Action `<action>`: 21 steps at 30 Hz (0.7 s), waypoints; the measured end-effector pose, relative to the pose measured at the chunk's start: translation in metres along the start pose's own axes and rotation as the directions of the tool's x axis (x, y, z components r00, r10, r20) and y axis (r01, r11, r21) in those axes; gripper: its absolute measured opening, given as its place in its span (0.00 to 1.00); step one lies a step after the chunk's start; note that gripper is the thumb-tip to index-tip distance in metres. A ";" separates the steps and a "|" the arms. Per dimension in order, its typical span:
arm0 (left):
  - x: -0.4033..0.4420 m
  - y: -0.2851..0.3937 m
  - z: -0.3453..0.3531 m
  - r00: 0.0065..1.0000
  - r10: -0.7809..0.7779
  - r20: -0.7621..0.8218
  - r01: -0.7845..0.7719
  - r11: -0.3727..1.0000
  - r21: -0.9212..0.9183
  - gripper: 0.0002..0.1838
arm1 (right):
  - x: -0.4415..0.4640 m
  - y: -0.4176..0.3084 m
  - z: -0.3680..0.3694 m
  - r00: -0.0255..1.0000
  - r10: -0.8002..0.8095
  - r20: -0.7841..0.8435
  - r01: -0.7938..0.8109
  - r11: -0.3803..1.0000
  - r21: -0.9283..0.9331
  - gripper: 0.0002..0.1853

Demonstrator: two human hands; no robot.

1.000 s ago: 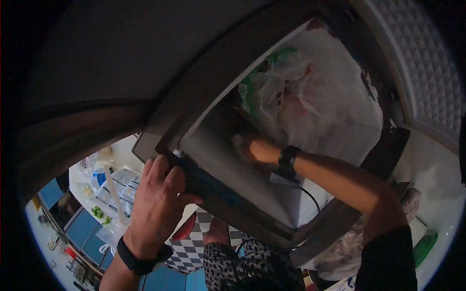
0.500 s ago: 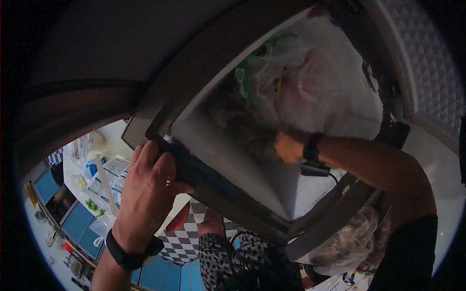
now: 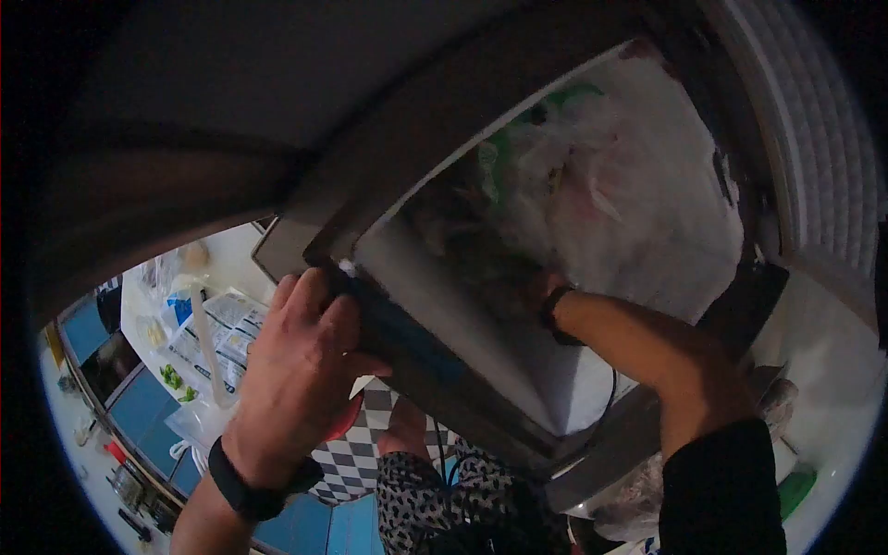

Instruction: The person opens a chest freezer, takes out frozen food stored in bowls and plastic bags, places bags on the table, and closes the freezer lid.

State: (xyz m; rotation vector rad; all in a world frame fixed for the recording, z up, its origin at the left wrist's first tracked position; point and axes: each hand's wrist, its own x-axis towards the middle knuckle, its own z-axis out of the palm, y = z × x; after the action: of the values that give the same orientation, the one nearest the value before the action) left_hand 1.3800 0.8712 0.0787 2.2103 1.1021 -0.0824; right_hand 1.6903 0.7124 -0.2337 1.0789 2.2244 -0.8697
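An open chest freezer [image 3: 490, 407] with a dark rim and pale inner walls fills the middle of the view. Curled over its near left rim is my left hand [image 3: 310, 356], closed on the edge with the thumb stretched to the right. My right hand [image 3: 544, 289] reaches down inside; its fingers are lost in shadow, so I cannot tell what they touch. Beside it lies a clear plastic bag [image 3: 592, 180] with green markings and pinkish contents. Dark, blurred items [image 3: 462, 231] sit to the left of that hand. Both wrists wear a black band.
A dark lid or panel [image 3: 185, 83] overhangs the upper left. To the left, a white table [image 3: 143, 301] holds printed sheets [image 3: 222, 324], plastic bags and green pieces [image 3: 170, 376]. Below are a checkered surface [image 3: 356, 462] and blue floor tiles [image 3: 296, 529]. Bagged goods [image 3: 624, 504] stand lower right.
My right hand has gone deeper into the shadow of the freezer, and its forearm has shifted left. My left hand keeps its hold on the rim. The whole view has shifted slightly.
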 end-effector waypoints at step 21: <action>0.004 0.004 -0.010 0.998 -0.027 0.049 0.028 0.999 -0.031 0.20 | 0.035 -0.014 0.005 0.906 0.408 -0.114 -0.065 0.400 0.914 0.22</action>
State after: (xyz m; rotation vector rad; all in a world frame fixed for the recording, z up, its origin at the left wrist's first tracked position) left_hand 1.3835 0.8780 0.0871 2.1546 1.1006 -0.1288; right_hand 1.6604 0.7190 -0.2561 2.1040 1.6238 -1.9779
